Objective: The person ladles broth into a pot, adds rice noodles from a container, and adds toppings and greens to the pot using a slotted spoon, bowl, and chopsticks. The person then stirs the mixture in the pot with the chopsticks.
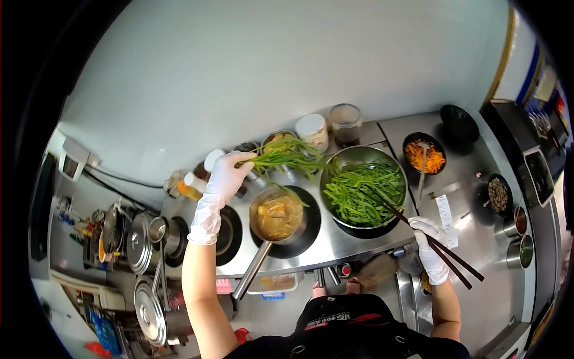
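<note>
My left hand point(230, 173), in a white glove, is closed on a bunch of long green leaves point(284, 154) held above the back of the stove. Below the leaves, a long-handled saucepan point(257, 272) holds yellowish food in liquid point(279, 216). My right hand point(429, 236), also gloved, grips a pair of dark chopsticks point(445, 254). Their tips reach into a wide metal pan point(407, 185) filled with more green leaves point(363, 192).
Jars point(345, 124) and a white canister point(312, 131) line the wall. A black bowl of orange shreds with a spoon point(426, 157), a paper slip point(446, 220) and small bowls point(499, 194) are on the right. Lidded pots point(142, 242) stand left.
</note>
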